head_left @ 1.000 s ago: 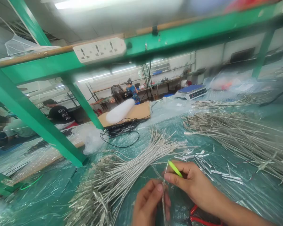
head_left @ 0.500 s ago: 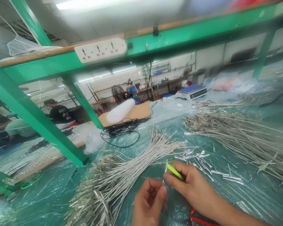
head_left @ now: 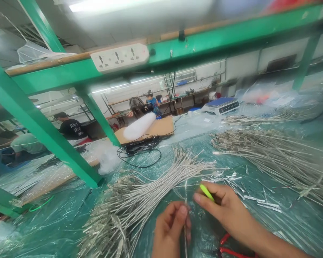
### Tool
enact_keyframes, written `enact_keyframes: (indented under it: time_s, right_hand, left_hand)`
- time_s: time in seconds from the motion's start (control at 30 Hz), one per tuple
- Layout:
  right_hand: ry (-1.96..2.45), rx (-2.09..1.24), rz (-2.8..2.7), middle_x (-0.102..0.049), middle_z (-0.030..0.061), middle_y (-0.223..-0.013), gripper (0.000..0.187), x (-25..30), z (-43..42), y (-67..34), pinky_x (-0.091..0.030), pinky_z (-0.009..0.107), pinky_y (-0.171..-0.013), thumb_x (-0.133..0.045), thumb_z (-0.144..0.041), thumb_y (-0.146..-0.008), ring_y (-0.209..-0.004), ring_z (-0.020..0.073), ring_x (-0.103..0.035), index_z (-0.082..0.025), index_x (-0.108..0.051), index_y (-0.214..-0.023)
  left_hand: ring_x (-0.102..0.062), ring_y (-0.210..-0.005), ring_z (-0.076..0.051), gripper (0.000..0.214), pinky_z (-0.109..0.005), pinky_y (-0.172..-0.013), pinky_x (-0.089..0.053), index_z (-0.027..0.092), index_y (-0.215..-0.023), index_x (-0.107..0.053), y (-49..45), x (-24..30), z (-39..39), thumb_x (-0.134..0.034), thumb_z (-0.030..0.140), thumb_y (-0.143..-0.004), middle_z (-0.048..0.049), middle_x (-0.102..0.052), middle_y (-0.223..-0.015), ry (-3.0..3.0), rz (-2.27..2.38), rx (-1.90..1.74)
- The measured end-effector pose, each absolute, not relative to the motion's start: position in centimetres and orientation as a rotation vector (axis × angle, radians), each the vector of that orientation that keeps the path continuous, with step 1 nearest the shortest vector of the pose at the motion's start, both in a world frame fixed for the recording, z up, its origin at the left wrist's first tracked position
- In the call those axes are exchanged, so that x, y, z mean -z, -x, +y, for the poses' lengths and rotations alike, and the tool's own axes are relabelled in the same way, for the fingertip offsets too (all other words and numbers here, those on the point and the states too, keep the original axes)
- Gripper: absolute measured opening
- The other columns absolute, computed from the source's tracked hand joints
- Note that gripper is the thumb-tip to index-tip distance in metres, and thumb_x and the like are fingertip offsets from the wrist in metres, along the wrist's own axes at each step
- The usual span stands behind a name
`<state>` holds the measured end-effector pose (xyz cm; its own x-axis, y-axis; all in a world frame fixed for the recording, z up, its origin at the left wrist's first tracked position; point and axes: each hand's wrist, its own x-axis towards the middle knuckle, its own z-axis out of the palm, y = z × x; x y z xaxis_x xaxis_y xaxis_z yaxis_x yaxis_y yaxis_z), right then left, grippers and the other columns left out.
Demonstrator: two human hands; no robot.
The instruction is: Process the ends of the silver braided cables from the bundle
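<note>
counter (head_left: 61, 211): cable bundle (head_left: 153, 190) on it, 10 o'clock from left hand (head_left: 170, 227)
right hand (head_left: 223, 206): fingers closed on lime tool (head_left: 207, 193)
left hand: fingers clamped on single cable (head_left: 186, 193), nearer hand
single cable: 9 o'clock from right fingers, just apart; axis 12–6, free end at 12
lime tool: slanted 10–4

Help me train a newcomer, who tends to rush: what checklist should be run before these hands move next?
1. Thin silver braided cable pinched in the left hand: ok.
2. Slim neon-green stick held in the right hand: ok.
3. Right hand's fingers apart from the cable: ok, a gap shows.
4. Red curved handles fully visible: not ok, partly hidden.
5. Cable's upper end undamaged: cannot tell, too blurred.
</note>
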<state>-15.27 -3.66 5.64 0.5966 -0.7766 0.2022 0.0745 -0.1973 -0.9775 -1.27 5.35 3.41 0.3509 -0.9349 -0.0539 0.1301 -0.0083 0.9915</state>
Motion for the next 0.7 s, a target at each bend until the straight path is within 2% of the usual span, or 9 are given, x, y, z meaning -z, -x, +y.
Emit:
enact_keyframes:
  time_s: [0.17,0.27,0.37,0.47,0.63,0.7]
  right_hand:
    - [1.401,0.779,0.553,-0.035,-0.0071,-0.061,0.021,-5.4,-4.8,15.6,-0.020,0.023,-0.049,-0.063,-0.038,-0.086,-0.054,0.0083,-0.026,-0.017,-0.062,-0.084]
    - [1.301,0.717,0.458,-0.033,-0.0085,-0.060,0.024,-4.9,-5.2,15.7,-0.016,0.022,-0.045,-0.065,-0.035,-0.086,-0.049,0.0067,-0.024,-0.018,-0.064,-0.103]
    - [1.266,0.667,0.332,-0.034,-0.0085,-0.061,0.029,-4.7,-5.3,15.9,-0.018,0.021,-0.045,-0.067,-0.031,-0.085,-0.049,0.0060,-0.025,-0.020,-0.065,-0.112]
    - [1.317,0.624,0.266,-0.038,-0.0071,-0.064,0.031,-4.8,-5.4,16.3,-0.020,0.021,-0.047,-0.070,-0.033,-0.082,-0.051,0.0059,-0.029,-0.019,-0.068,-0.110]
    - [1.379,0.568,0.226,-0.038,-0.0068,-0.058,0.026,-5.5,-5.4,16.4,-0.018,0.022,-0.049,-0.071,-0.039,-0.081,-0.053,0.0069,-0.028,-0.014,-0.069,-0.083]
    - [1.388,0.589,0.236,-0.041,-0.0063,-0.059,0.026,-5.8,-5.3,16.2,-0.020,0.022,-0.050,-0.071,-0.038,-0.081,-0.054,0.0070,-0.029,-0.013,-0.067,-0.080]
  left_hand:
    - [-0.039,-0.037,-0.005,0.030,-0.019,-0.039,-0.034,0.016,-0.081,-0.067,1.0,-3.6,5.3,-0.067,0.045,-0.081,0.0046,-0.049,-0.054,-1.015,-0.684,1.334]
    - [-0.039,-0.036,-0.006,0.027,-0.019,-0.039,-0.035,0.017,-0.080,-0.067,1.0,-3.5,5.3,-0.068,0.044,-0.080,0.0048,-0.048,-0.053,-0.946,-0.667,1.462]
    - [-0.038,-0.035,-0.005,0.027,-0.020,-0.040,-0.034,0.017,-0.077,-0.066,0.9,-3.2,5.3,-0.067,0.043,-0.081,0.0049,-0.047,-0.052,-0.878,-0.659,1.549]
    - [-0.036,-0.036,-0.005,0.028,-0.019,-0.042,-0.030,0.015,-0.073,-0.066,0.8,-3.1,5.4,-0.067,0.042,-0.082,0.0046,-0.044,-0.050,-0.839,-0.667,1.614]
    - [-0.036,-0.038,-0.006,0.029,-0.019,-0.042,-0.027,0.013,-0.074,-0.067,0.9,-3.0,5.6,-0.066,0.041,-0.082,0.0037,-0.042,-0.047,-0.807,-0.668,1.666]
    - [-0.035,-0.038,-0.007,0.030,-0.020,-0.042,-0.027,0.014,-0.072,-0.067,0.9,-2.9,5.6,-0.065,0.042,-0.083,0.0039,-0.042,-0.046,-0.774,-0.662,1.660]
